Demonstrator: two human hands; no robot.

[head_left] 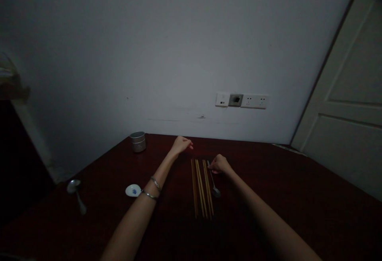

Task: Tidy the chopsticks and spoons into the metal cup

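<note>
my L hand [182,145] half-open, seemingly empty, above table [268,173] at far L of chopsticks [201,185], my R hand [219,164] in tight pinch on long spoon [216,191], far end, spoon just R of chopsticks, w/ bowl near

Right hand [219,164] in now, fingertips pinching the far end of a slim spoon [216,191], right beside chopsticks [200,188] lined up on the dark red table [173,229]! Left hand [181,145] hangs loosely curled (two bracelets [155,184] on that forearm), with metal cup [138,142], white ceramic piece [133,190] and second spoon [80,203] out left.
</note>
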